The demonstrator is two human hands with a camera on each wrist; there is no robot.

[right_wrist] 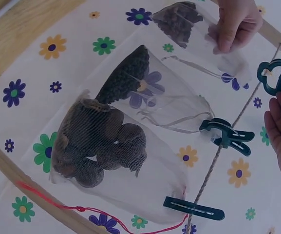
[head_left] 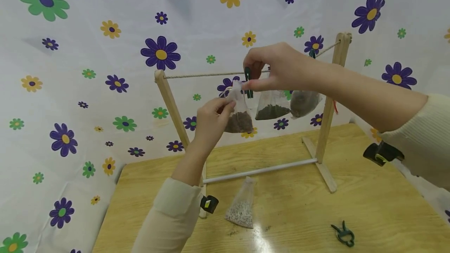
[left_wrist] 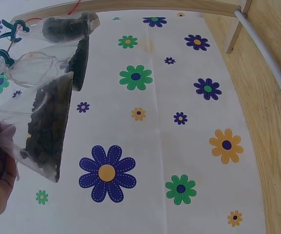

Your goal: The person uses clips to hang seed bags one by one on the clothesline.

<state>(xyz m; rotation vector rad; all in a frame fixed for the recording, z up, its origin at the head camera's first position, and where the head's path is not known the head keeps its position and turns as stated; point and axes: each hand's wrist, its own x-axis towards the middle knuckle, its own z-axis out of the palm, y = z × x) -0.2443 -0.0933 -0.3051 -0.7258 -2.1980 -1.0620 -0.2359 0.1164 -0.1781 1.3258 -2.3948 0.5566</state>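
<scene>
My left hand (head_left: pixel 211 122) pinches the upper part of a sheer drawstring bag (head_left: pixel 240 123) with brown chunky bits in its bottom. The bag hangs just below the rope (head_left: pixel 204 75). My right hand (head_left: pixel 284 65) grips a dark green clip (right_wrist: pixel 271 77) at the rope, beside the bag's neck. Farther along, a second sheer bag (right_wrist: pixel 123 73) with dark green contents is held to the rope by a similar clip (right_wrist: pixel 228 134). A third mesh bag (right_wrist: pixel 101 141), with rounded dark pieces and a red cord, hangs from another clip (right_wrist: pixel 194 208).
The rope runs between two wooden posts (head_left: pixel 172 108) of a stand, joined low down by a white rod (head_left: pixel 260 171). On the wooden table (head_left: pixel 291 214) lie a sheer bag of whitish bits (head_left: pixel 241 210) and a loose green clip (head_left: pixel 344 236). Flower-printed cloth hangs behind.
</scene>
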